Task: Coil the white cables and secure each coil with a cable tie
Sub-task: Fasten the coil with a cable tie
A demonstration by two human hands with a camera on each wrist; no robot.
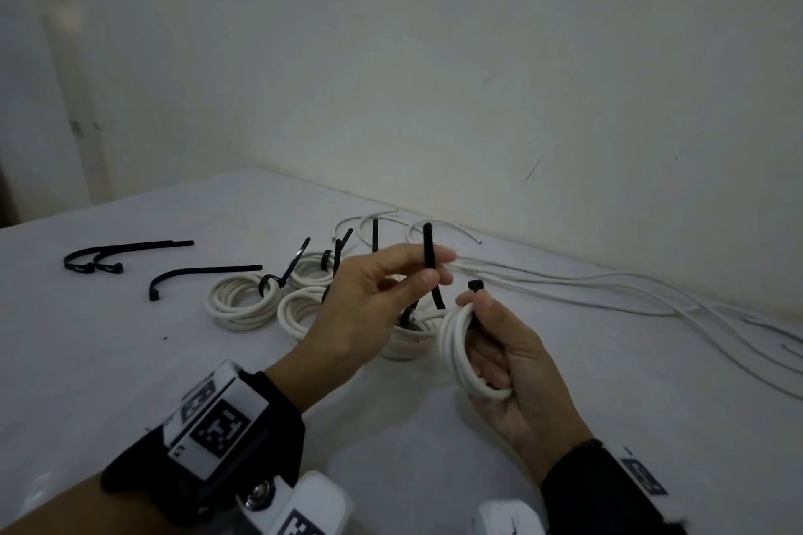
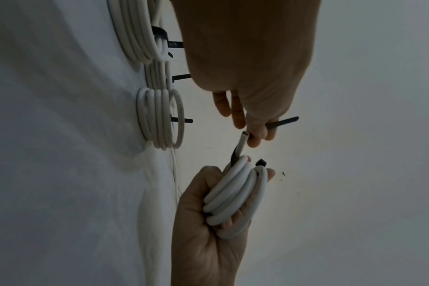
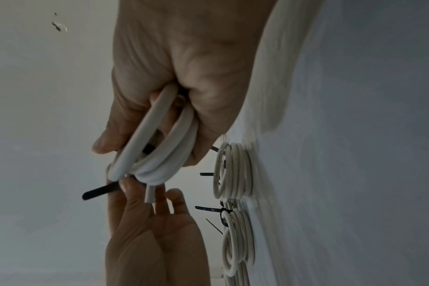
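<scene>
A person's two hands work above a table (image 1: pixel 108 361) covered in white cloth, set against a white wall (image 1: pixel 434 56). The right hand (image 1: pixel 517 365), at about 5 o'clock in the head view, has its fingers curled around a small coil of white cable (image 1: pixel 462 350), held upright and clear of the table. A black cable tie (image 1: pixel 432 269) passes through the coil; its square head sticks up beside the right thumb tip. The left hand (image 1: pixel 369 304), near the centre of the view, pinches the tie's long tail between thumb and forefinger, the tail pointing toward 12 o'clock.

Behind the hands lie several finished coils (image 1: pixel 243 302), each bound with a black tie whose tail stands up. At 10 o'clock three spare ties (image 1: pixel 130 252) lie loose on the cloth. From 1 to 3 o'clock, uncoiled white cables (image 1: pixel 608 287) trail along the table's far edge by the wall.
</scene>
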